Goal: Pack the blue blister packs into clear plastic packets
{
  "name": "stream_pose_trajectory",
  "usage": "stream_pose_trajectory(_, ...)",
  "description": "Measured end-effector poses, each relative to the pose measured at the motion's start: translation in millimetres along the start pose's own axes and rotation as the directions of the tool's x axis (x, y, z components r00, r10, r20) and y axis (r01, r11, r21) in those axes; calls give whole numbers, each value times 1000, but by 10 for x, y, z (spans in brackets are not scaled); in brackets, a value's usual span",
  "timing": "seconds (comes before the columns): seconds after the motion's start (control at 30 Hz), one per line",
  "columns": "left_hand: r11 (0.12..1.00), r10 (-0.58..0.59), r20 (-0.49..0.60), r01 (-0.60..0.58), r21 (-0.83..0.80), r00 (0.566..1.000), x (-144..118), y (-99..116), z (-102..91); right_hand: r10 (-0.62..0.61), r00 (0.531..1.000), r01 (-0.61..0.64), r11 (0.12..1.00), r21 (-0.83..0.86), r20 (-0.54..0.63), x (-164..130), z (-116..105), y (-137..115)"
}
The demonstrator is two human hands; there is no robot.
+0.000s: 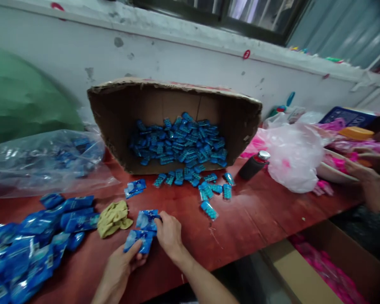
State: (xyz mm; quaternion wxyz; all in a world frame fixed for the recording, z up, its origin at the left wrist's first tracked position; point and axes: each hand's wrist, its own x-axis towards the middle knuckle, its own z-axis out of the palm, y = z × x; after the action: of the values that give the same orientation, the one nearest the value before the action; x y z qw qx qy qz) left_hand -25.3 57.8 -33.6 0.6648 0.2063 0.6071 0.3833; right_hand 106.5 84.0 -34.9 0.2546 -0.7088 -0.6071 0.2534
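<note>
The left hand [122, 264] comes up from the near edge of the red wooden bench [266, 215]. Its fingers are curled and its thumb presses down on a shiny blue packet [138, 241], pinching it. The packet is flat, crinkly plastic and lies close to the near edge, a bit left of the middle. The right hand [169, 234] sits just beside it, knuckles up and wrist bent. Its fingers are closed on a second blue packet [147, 219], which lies just behind the first one. Both arms are bare and slant in from the bottom.

A crumpled yellow-green cloth [114, 217] lies soft and lumpy just left of the hands. Farther left, at the near left corner, is a heap of blue packets [28, 249], smooth and glossy. Behind that heap lies a clear plastic bag [41, 162], wrinkled, with more blue things inside.

At the back edge of the bench a brown cardboard box [114, 118] lies tipped on its side with its open mouth facing forward. Its edges are rough and torn. Small blue blister cards [180, 141] with rows of bumps fill it and spill out onto the wood. To the right of the box lies a dark bottle with a silver cap [253, 165], next to a puffy pinkish plastic bag [293, 156]. At the right edge another person's hand [362, 171] rests by pink things.
</note>
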Motion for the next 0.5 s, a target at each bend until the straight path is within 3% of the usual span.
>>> stream_pose_trajectory(0.1,999,-34,-51,34,-3,998,-50,31,-55,17,994,8,976,-219,112,-4,21,-17)
stream_pose_trajectory(0.27,998,15,-64,-19,-67,998,40,55,144,-267,934,306,941,-146,236,-105,-150,27)
stream_pose_trajectory(0.37,996,9,-82,-17,-92,997,160,57,258,-249,964,262,949,-176,94,-46,-442,208)
stream_pose_trajectory(0.43,994,-6,-106,-5,-105,994,216,60,276,-169,981,144,960,-240,-90,115,-704,417)
stream_pose_trajectory(0.5,993,-13,-112,0,-118,994,251,64,254,-89,962,4,949,-314,-258,352,-982,672)
